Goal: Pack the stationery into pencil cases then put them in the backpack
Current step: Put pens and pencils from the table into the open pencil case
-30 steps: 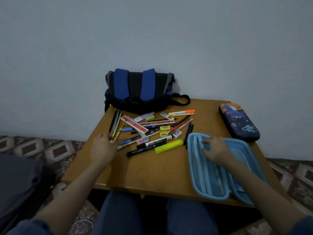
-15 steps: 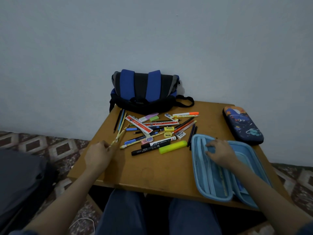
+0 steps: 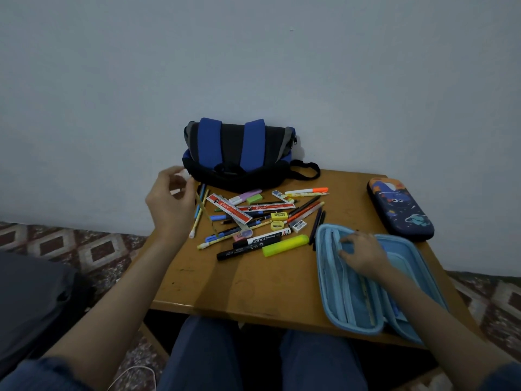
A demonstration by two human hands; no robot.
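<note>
Left hand point(image 3: 172, 201) pinches pencil point(image 3: 206, 213) centre-left over pile point(image 3: 253, 218); right hand point(image 3: 363, 255), fingers spread, presses open case point(image 3: 355, 303) lower right: advise sliding pencil in lengthwise, flap held down.

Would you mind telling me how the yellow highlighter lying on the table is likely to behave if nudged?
The yellow highlighter looks like a short plastic barrel, so it should probably stay rigid and feel light. Its body seems rounded and lies loose on the smooth table, so a sideways nudge may roll it.
</note>
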